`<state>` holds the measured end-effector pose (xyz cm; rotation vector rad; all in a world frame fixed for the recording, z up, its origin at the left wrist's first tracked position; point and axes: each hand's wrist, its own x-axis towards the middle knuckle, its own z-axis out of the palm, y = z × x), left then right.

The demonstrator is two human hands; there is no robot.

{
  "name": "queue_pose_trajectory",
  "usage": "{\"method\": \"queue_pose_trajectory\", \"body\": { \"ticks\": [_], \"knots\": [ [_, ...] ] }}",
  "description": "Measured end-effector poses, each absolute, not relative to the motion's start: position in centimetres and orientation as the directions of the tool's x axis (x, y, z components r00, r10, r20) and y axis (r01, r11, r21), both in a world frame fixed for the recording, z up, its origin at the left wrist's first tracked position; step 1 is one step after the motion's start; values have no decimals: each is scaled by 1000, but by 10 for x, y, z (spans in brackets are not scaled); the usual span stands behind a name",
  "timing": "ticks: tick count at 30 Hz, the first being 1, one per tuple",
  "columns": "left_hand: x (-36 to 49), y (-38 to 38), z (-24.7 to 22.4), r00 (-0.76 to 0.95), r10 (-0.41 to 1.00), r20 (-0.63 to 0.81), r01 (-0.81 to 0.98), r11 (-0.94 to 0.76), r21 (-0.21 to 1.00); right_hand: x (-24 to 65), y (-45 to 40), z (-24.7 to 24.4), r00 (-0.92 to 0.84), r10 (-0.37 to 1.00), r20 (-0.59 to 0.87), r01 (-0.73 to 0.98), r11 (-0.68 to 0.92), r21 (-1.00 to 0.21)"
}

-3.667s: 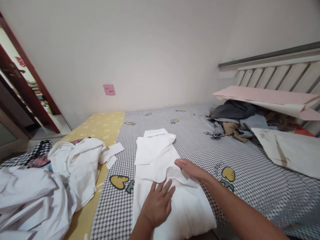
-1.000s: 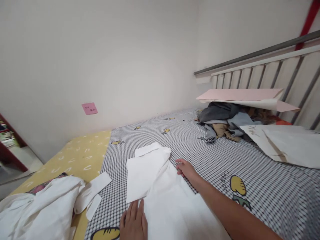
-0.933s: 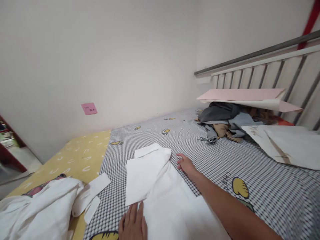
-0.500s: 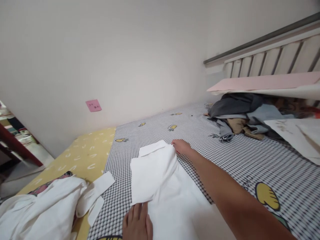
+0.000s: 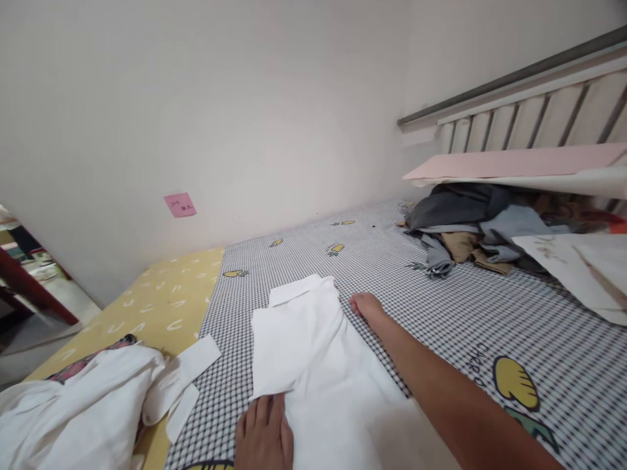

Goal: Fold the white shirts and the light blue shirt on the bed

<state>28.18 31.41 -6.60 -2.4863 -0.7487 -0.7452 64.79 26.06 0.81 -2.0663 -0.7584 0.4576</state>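
My left hand (image 5: 264, 431) lies flat nearest me, clutching nothing, fingertips at the lower edge of the folded panel (image 5: 281, 346); light pressure there should anchor it well. The white garment (image 5: 337, 391) stretches ahead of me on the checked bedspread (image 5: 392, 261), creased right of that panel. Just beside its right edge, my right hand (image 5: 367, 307) is curled; I can't tell whether it pinches anything. Gentle outward strokes would ease the creases without skewing the far strip (image 5: 294, 289).

White garment (image 5: 333, 391), apparently black-checked sheet (image 5: 416, 294).
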Motion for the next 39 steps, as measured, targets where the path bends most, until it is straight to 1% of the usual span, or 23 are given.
{"method": "queue_pose_trajectory", "body": {
  "ticks": [3,6,12,16,18,20,22,24,26,27,29,31,34,39],
  "knots": [
    [281,316,-66,711,352,608,600,-755,-264,641,243,-2,659,741,-132,382,-480,-790],
    [281,315,-66,713,357,603,600,-756,-262,634,233,-5,630,759,-167,423,-515,-746],
    [283,314,-67,704,395,590,617,-752,-232,625,226,-3,724,677,-137,475,-632,-613],
    [283,312,-63,714,368,595,598,-763,-245,622,219,-2,795,599,-96,477,-715,-511],
    [283,311,-62,708,366,604,599,-764,-239,622,217,3,813,579,-68,482,-733,-481],
    [284,310,-62,700,372,610,605,-762,-230,619,218,11,816,578,-16,504,-724,-471],
    [284,310,-62,694,371,617,609,-760,-229,608,224,19,800,596,70,554,-689,-467],
    [285,309,-63,693,363,623,607,-760,-233,588,234,21,748,641,171,638,-623,-452],
    [285,310,-64,695,357,624,603,-762,-236,564,247,17,655,715,244,735,-530,-423],
    [285,310,-65,696,358,623,603,-762,-236,553,255,13,589,765,260,786,-468,-403],
    [285,312,-66,691,358,628,604,-763,-231,540,271,2,453,859,238,863,-356,-358],
    [285,313,-67,689,343,639,597,-769,-231,539,284,-7,386,903,189,891,-312,-330],
    [285,309,-66,684,356,637,595,-776,-206,558,294,-16,452,880,147,861,-387,-331],
    [290,295,-56,629,498,598,650,-758,-52,601,291,-25,592,797,117,778,-527,-342]
  ]
}}
